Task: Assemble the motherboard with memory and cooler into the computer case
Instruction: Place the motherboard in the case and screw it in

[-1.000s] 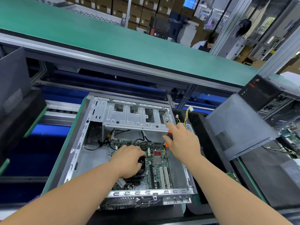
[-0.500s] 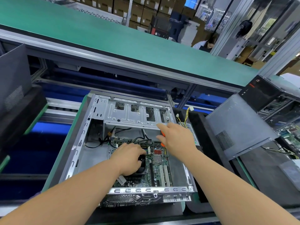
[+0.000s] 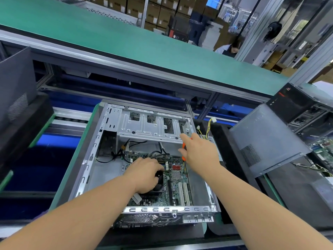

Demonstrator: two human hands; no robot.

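Observation:
An open grey computer case (image 3: 90, 159) lies flat in front of me. Inside it sits the green motherboard (image 3: 177, 188). My left hand (image 3: 144, 175) rests on the black cooler (image 3: 158, 184), fingers curled over its top and hiding most of it. My right hand (image 3: 198, 152) is over the case's right side and holds an orange-handled screwdriver (image 3: 183, 148), with the index finger pointing toward the silver drive cage (image 3: 149, 127). The screwdriver's shaft points down at the board. No memory sticks are clearly visible.
Black cables (image 3: 126, 150) trail from the board's far edge. A loose grey side panel (image 3: 266, 139) leans at the right, with another open case (image 3: 310, 112) behind it. Yellow-black power leads (image 3: 207, 127) hang past the case's right corner. A green conveyor (image 3: 126, 42) runs beyond.
My right hand with the screwdriver has drifted slightly left along the drive cage's edge. The left hand stays on the cooler.

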